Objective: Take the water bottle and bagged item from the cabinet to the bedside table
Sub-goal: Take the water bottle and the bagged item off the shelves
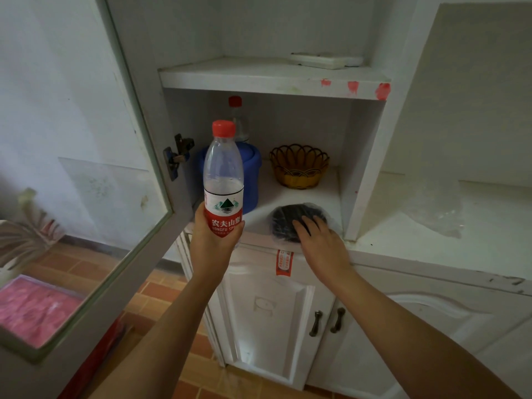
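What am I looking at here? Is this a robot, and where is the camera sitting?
No robot here: these are a person's two bare hands, filmed by one wide-angle camera worn on the head, looking forward and down. That is why the arms reach in from the bottom edge.

The left hand holds a water bottle with a red cap upright, in front of an open cabinet. The right hand rests flat on a dark bagged item lying at the front of the shelf; it has not closed around it.

Further back on that shelf stand a blue container, a second bottle behind it, and a woven basket. The glass door hangs open on the left.
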A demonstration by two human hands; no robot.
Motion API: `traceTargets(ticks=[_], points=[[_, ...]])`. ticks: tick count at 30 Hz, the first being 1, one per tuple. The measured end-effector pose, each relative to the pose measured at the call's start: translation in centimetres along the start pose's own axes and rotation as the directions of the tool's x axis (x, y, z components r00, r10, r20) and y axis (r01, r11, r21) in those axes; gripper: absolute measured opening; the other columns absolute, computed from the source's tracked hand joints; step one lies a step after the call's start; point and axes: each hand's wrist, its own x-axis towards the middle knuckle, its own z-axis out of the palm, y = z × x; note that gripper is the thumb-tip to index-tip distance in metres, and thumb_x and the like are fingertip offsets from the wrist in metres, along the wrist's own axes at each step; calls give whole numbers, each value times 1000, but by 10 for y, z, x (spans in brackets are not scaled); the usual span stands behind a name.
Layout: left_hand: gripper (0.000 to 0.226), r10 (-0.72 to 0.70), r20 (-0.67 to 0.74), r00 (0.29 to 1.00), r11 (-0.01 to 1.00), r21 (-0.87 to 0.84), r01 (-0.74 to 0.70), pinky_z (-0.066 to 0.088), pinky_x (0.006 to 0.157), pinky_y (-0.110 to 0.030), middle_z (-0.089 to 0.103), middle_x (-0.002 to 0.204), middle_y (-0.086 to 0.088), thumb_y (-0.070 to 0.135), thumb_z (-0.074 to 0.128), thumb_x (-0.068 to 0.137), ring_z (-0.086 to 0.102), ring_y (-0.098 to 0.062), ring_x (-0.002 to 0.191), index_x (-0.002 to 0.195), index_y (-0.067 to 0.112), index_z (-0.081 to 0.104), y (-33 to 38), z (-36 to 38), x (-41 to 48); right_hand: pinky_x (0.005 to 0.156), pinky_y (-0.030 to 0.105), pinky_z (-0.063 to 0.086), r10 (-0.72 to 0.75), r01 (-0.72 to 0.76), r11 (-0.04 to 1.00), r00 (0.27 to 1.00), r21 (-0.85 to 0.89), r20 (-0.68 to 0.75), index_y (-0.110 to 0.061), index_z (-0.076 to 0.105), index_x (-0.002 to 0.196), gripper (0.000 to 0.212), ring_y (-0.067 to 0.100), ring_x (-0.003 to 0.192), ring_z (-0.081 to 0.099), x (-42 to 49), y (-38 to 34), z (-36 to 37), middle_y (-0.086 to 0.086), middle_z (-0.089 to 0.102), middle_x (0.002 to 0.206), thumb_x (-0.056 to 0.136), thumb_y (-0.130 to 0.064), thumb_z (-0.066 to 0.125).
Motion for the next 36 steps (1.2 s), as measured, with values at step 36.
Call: traceTargets(ticks=[36], points=[[68, -10, -80, 997, 1000, -25, 8, 46, 84, -35, 52, 109, 7, 20, 76, 70, 54, -16, 100, 127, 22, 39, 45, -34, -129, 77, 37, 55, -264, 298, 955, 865, 13, -428, 0, 62, 106, 49, 29, 89, 66, -117, 10, -91, 17, 69, 99, 60, 2, 79]])
